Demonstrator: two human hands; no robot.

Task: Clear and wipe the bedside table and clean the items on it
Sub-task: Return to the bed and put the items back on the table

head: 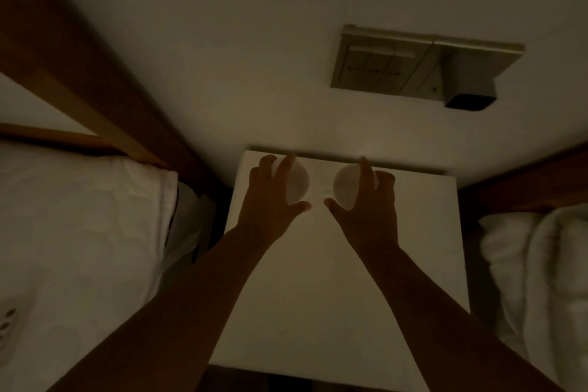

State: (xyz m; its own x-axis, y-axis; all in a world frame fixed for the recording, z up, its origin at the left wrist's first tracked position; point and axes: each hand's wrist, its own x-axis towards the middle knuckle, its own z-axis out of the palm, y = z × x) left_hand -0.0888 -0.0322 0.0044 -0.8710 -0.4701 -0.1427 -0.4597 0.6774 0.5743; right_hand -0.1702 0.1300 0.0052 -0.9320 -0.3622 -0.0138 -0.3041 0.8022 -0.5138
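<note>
The light is dim. A white table [318, 296] fills the middle of the view and runs down to 6 o'clock, with its far edge against the wall [222, 25].

Two round white cups stand side by side near that far edge, at the table's 12 o'clock, close together but apart. Their detail is hard to make out in the dark.

The left hand [270, 200] reaches over the left cup [299, 181]. Its fingers curve over the rim at the 11 o'clock side and its thumb hooks round at 5 o'clock, so the hand clasps the cup from above.

The right hand [369, 216] is on the right cup [345, 189] in the same way. One finger lies across the rim at 1 o'clock and the thumb comes round at 7 o'clock, gripping it. Both bare forearms come in from 6 o'clock.

On the wall at 1 o'clock is a switch panel [381, 64]. A grey plug [467, 83] sticks out of its right end.

At 9 o'clock a white pillow [79, 232] lies below a wooden headboard [73, 73]. At 4 o'clock there is a rumpled white duvet [541, 280].
</note>
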